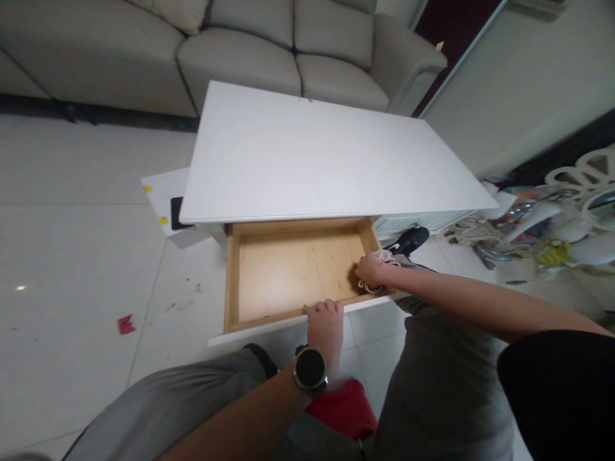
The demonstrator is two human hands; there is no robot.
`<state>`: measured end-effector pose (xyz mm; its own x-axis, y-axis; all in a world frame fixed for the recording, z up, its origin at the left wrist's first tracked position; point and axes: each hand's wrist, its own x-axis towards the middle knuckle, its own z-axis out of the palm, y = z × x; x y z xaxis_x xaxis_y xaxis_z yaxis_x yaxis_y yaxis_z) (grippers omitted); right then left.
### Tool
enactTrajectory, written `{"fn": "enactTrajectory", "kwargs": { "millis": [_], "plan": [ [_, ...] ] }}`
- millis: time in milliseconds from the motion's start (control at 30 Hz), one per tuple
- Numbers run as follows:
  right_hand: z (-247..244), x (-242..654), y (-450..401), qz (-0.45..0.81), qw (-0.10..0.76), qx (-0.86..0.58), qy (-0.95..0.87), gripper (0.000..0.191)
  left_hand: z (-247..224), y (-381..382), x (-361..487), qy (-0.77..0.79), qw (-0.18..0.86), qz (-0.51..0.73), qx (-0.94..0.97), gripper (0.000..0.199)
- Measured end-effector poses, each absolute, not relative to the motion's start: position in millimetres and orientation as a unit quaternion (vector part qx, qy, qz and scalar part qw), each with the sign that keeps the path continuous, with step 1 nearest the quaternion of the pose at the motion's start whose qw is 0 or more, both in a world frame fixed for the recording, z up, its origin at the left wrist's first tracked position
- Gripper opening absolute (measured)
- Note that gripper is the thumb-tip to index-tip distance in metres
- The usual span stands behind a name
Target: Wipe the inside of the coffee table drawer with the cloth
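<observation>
A wooden drawer (298, 275) is pulled out from the white coffee table (331, 160). My left hand (325, 323), with a watch (310, 367) on its wrist, has its fingers hooked over the drawer's front edge. At the drawer's front right corner, my right hand (371, 271) is closed on a bundle of pale cord (385, 257). Part of that bundle shows above the fingers and part below, down at the drawer's corner; the palm hides the rest. Apart from the bundle, the drawer's bottom shows bare wood.
Behind the table stands a grey sofa (240, 61). A white box-like piece with a black item (177, 213) sits at the table's left. Cables and mixed household things (485, 238) lie on the floor at right. A red scrap (126, 324) lies on the tiles.
</observation>
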<state>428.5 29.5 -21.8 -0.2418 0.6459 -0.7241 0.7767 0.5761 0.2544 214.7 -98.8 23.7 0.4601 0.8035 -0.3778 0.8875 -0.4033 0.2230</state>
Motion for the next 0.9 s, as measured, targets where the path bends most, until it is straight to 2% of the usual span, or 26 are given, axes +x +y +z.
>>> {"fn": "enactTrajectory", "kwargs": {
  "millis": [67,167,233,300,367,467,567,700,800,900],
  "plan": [
    [-6,430,46,-0.070,0.401,0.444,0.798,0.028,25,-99,214,0.506,0.200,-0.103,0.833,0.034],
    [16,439,78,-0.006,0.307,0.462,0.832,0.035,24,-99,213,0.503,0.197,-0.090,0.837,0.034],
    [21,444,87,0.021,0.277,0.481,0.832,0.036,23,-99,213,0.505,0.196,-0.089,0.836,0.033],
    [16,446,81,0.009,0.308,0.474,0.825,0.033,22,-98,215,0.508,0.198,-0.096,0.833,0.033],
    [6,442,64,-0.037,0.381,0.447,0.809,0.029,21,-98,216,0.509,0.202,-0.106,0.830,0.033],
    [-4,436,41,-0.133,0.476,0.417,0.763,0.039,22,-98,217,0.510,0.205,-0.112,0.828,0.033],
    [7,440,42,-0.179,0.439,0.456,0.753,0.050,22,-99,216,0.510,0.201,-0.104,0.830,0.033],
    [42,458,59,-0.177,0.325,0.532,0.762,0.048,21,-101,214,0.507,0.188,-0.086,0.837,0.033],
    [57,465,54,-0.206,0.363,0.541,0.730,0.041,22,-102,213,0.503,0.186,-0.084,0.840,0.034],
    [55,465,36,-0.288,0.394,0.543,0.684,0.034,22,-102,214,0.500,0.194,-0.084,0.840,0.034]
  ]
}}
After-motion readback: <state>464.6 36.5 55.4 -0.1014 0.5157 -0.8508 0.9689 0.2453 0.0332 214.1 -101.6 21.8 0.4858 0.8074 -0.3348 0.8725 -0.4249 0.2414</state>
